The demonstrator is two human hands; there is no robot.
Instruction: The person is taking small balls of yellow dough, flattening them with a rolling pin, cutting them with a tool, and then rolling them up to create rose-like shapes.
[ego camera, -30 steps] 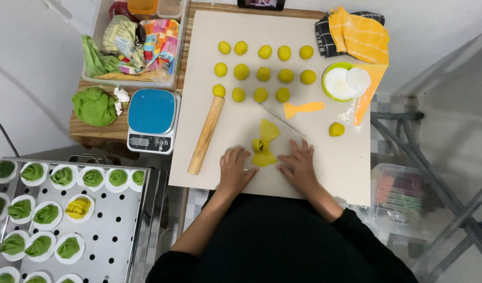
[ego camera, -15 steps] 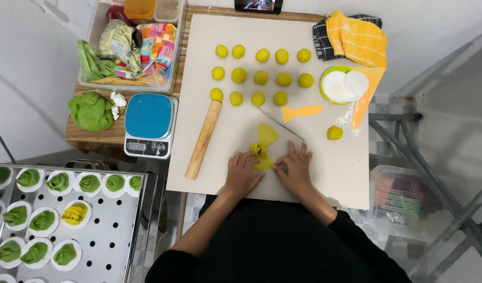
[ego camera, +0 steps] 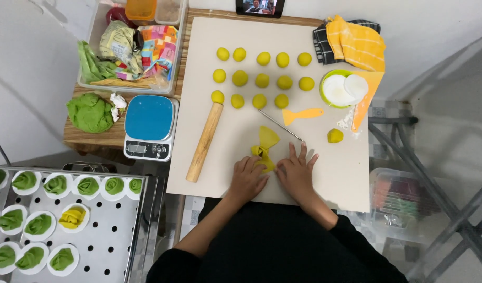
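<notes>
A flat piece of yellow dough [ego camera: 266,141], pinched in the middle like a bow, lies on the beige work mat [ego camera: 235,131]. My left hand [ego camera: 247,177] presses its lower left part with the fingertips. My right hand [ego camera: 297,170] rests flat on the mat just right of the dough, fingers spread and touching its edge. A thin metal stick [ego camera: 280,124] lies above my right hand. Several yellow dough balls [ego camera: 262,80] sit in rows at the far side of the mat. A wooden rolling pin [ego camera: 204,142] lies to the left of my hands.
A blue kitchen scale [ego camera: 148,127], green dough lump [ego camera: 89,112] and a bin of packets [ego camera: 128,44] sit left. A perforated steel tray [ego camera: 94,230] holds shaped green pieces on white rounds. An orange scraper [ego camera: 302,114], green bowl [ego camera: 339,89], lone dough ball [ego camera: 334,135] and yellow cloth [ego camera: 356,44] lie right.
Both hands stay at the yellow dough piece, shifting slightly as they work its lower half. Nothing else on the mat has moved.
</notes>
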